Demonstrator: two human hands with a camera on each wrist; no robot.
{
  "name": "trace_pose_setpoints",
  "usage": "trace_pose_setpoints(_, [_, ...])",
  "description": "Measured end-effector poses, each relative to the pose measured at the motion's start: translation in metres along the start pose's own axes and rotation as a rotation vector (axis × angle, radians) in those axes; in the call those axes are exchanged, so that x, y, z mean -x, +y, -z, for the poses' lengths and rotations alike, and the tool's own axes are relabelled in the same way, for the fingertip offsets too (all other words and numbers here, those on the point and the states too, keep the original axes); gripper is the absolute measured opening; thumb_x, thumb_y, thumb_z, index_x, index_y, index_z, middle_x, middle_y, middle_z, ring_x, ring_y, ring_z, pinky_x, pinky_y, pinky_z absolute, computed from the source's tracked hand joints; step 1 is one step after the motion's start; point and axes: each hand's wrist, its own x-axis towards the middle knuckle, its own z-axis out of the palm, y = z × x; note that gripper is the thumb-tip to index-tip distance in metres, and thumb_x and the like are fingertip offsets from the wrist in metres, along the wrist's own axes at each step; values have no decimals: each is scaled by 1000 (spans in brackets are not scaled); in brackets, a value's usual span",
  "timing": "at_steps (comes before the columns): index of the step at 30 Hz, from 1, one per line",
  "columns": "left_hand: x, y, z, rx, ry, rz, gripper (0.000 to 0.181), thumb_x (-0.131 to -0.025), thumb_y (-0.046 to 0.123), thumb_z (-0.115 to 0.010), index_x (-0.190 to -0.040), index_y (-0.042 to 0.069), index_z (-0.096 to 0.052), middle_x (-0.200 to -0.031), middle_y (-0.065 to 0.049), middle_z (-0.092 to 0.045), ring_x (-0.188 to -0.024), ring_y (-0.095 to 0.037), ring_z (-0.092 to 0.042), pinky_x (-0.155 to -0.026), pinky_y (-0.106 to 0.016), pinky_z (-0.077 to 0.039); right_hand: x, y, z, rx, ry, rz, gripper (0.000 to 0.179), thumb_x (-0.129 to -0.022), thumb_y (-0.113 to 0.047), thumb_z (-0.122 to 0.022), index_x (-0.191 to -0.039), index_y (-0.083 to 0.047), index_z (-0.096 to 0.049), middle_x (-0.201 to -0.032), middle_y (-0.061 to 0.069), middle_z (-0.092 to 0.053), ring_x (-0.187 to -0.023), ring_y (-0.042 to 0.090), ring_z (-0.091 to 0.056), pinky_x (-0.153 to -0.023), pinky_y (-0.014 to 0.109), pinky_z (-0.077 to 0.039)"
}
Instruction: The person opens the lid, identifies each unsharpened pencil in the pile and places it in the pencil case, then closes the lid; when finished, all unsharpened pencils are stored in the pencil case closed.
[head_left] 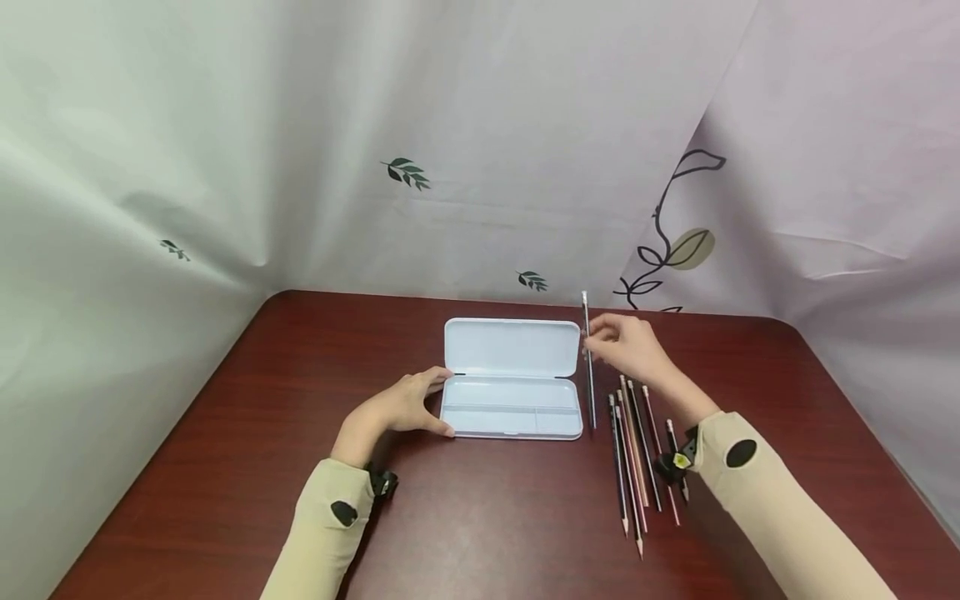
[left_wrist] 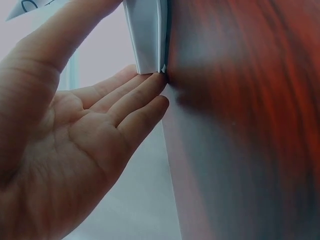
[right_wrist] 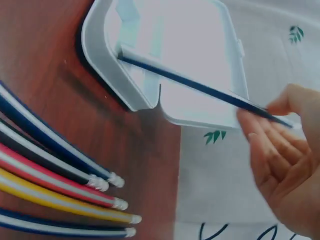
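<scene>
A white pencil case (head_left: 512,421) lies unfolded on the table, its lid (head_left: 512,347) tipped back and its tray divided into compartments. At the left end, my left hand (head_left: 405,402) touches it with the thumb by the front corner and the fingers by the hinge corner. In the left wrist view the fingers (left_wrist: 142,97) look nearly straight against the case's end. My right hand (head_left: 628,343) pinches a dark, silver-striped pencil (head_left: 590,392) near its upper part. Seen from the right wrist, the pencil (right_wrist: 185,80) slants across the case's right end; its lower end overlaps the tray wall.
Several striped pencils (head_left: 636,454) lie loosely side by side right of the case, below my right forearm, tips toward me. In the right wrist view, their eraser ends (right_wrist: 120,202) point toward the curtain. A pale leaf-printed curtain (head_left: 480,208) hangs behind the dark red table (head_left: 337,342).
</scene>
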Motion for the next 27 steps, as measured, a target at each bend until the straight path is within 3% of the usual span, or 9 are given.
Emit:
trace_pose_setpoints(4, [0, 0, -1, 10, 6, -2, 88, -64, 29, -86, -135, 5, -41, -136, -16, -50, -129, -24, -44, -106, -43, -33, -5, -10, -12, 24, 66, 189, 21, -84, -13, -63, -102, -4, -66, -85, 8, -72, -77, 21, -69, -69, 35, -55])
trace_pose_setpoints(9, [-1, 2, -1, 8, 6, 1, 88, -63, 30, -86, -135, 6, -41, -136, -16, -50, -129, -23, -44, -107, -42, -33, -5, -22, -27, 56, 48, 364, 22, -84, -10, -64, -104, -4, -66, -83, 6, -72, -75, 18, -68, -65, 32, -55])
trace_pose_setpoints(15, [-1, 5, 0, 7, -6, -5, 89, -64, 28, -86, -136, 4, -40, -137, -17, -48, -129, -24, -44, -106, -41, -33, -4, -29, -33, 48, 63, 410, 21, -85, -11, -64, -105, -6, -67, -84, 3, -72, -74, 14, -67, -61, 28, -52])
trace_pose_setpoints(19, [0, 6, 0, 10, -7, -5, 89, -64, 27, -86, -136, 3, -40, -137, -18, -48, -128, -24, -45, -107, -40, -33, -4, -28, -37, 126, 32, 452, 21, -84, -12, -64, -104, -7, -68, -84, 3, -72, -74, 14, -67, -61, 29, -53])
trace_pose_setpoints(27, [1, 9, -1, 1, -9, 1, 88, -64, 26, -86, -135, 3, -41, -136, -17, -49, -128, -24, -45, -107, -41, -33, -4, -21, -50, 288, -215, 504, 20, -79, -11, -65, -99, -12, -69, -81, -6, -69, -74, 7, -64, -64, 24, -51])
